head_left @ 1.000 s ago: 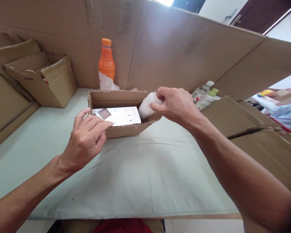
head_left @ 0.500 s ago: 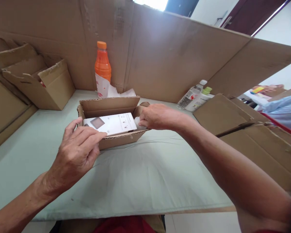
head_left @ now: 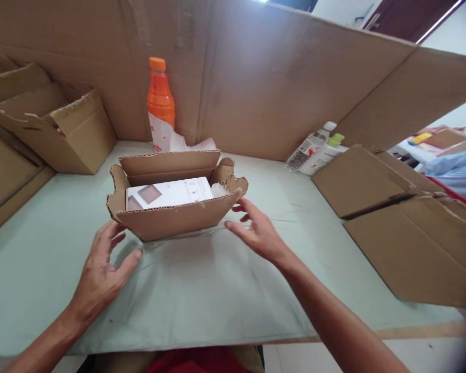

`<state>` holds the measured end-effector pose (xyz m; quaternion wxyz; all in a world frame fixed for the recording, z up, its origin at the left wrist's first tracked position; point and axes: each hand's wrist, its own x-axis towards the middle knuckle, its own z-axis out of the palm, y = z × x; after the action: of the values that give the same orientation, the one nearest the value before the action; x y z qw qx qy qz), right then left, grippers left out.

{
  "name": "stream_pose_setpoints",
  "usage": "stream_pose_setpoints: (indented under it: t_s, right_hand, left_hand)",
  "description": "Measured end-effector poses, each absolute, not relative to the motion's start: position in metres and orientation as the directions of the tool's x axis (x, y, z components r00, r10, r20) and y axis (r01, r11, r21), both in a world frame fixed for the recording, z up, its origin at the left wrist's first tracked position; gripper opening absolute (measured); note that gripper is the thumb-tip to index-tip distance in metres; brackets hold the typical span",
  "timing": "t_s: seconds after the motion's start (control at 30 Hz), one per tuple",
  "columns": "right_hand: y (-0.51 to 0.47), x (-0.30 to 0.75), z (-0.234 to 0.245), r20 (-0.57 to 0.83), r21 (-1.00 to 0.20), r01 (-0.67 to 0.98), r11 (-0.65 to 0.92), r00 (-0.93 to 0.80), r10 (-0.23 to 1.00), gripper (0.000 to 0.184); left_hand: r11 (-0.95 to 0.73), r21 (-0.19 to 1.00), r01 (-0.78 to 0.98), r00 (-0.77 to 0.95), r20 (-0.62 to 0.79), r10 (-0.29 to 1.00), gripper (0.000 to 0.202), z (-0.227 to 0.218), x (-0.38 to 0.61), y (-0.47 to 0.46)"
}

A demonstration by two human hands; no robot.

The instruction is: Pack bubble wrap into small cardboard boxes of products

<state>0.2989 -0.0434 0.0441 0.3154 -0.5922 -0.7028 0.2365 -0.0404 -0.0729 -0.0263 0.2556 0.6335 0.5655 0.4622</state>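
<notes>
An open cardboard box [head_left: 178,217] stands on the table with its flaps raised. Inside lies a white product box [head_left: 174,190] with pictures printed on top. Some whitish, translucent stuff [head_left: 218,190] fills the right end beside it. My left hand [head_left: 106,259] is at the box's left front corner, fingers apart and partly behind the corner. At the right front corner is my right hand [head_left: 254,228], its fingers spread, the fingertips close under the flap. Whether either hand touches the cardboard I cannot tell.
Behind the box stands an orange bottle [head_left: 161,98] with crumpled white wrapping [head_left: 190,145] beside it. A clear bottle [head_left: 308,147] leans at the back right. Cardboard boxes [head_left: 83,134] line the left side, and more boxes [head_left: 415,248] the right. Someone's blue sleeve [head_left: 458,171] shows at far right.
My right hand has come out of the box's right end to its front right corner. My left hand has left the front rim and dropped to the left corner, fingers spread. Side flaps now flare outward.
</notes>
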Motion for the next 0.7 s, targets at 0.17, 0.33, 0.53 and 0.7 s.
stream_pose_setpoints:
  t_s: [0.17, 0.33, 0.53, 0.7]
  right_hand:
    - [-0.028, 0.290, 0.022, 0.150, -0.762, 0.636, 0.121, -0.008, 0.989, 0.029]
    - [-0.047, 0.324, 0.021, 0.139, -0.871, 0.481, 0.105, 0.035, 0.990, 0.044]
    - [0.003, 0.272, 0.016, 0.157, -0.915, 0.341, 0.218, -0.197, 0.968, 0.048]
    - [0.080, 0.132, 0.009, 0.194, -0.923, 0.208, 0.324, -0.474, 0.859, 0.060]
  left_hand:
    - [-0.194, 0.907, 0.374, -0.062, 0.233, 0.971, 0.066, -0.027, 0.000, -0.062]
    - [-0.365, 0.846, 0.388, 0.148, 0.333, 0.931, 0.078, -0.038, 0.028, -0.105]
    - [-0.341, 0.831, 0.440, 0.072, 0.346, 0.935, 0.090, -0.050, -0.008, -0.148]
    - [-0.179, 0.857, 0.483, -0.258, 0.335, 0.906, 0.083, -0.053, -0.080, -0.146]
